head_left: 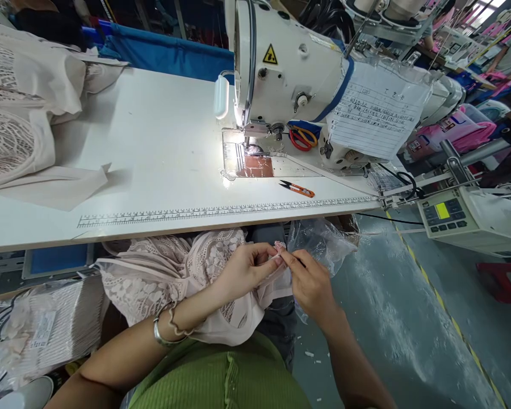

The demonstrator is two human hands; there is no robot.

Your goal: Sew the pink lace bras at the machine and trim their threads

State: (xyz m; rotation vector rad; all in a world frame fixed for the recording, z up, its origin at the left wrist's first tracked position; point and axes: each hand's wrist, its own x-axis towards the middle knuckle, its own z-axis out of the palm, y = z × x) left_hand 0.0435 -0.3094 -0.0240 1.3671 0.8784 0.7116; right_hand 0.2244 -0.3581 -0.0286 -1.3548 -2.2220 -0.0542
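A long white table fills the upper half of the view, with a printed ruler strip along its near edge. A white sewing machine stands on its right part, its lamp lighting the plate under the needle; a sheet of paper in a clear sleeve hangs on its side. A heap of pale lace cloth covers the table's left end. Right of the table sits a small grey control box with a yellow screen, above a grey floor with a yellow line.

Below the table edge, in the person's lap, lies a pink lace garment, with a clear plastic bag just beside it on the right. Both hands meet over the garment's right edge: the left hand and right hand are each pinched shut on a small fold of the garment between thumb and fingers, fingertips almost touching. Nothing stands between the camera and the hands.

On the table near the machine lie small orange snips, and orange-handled scissors rest against the machine's base.
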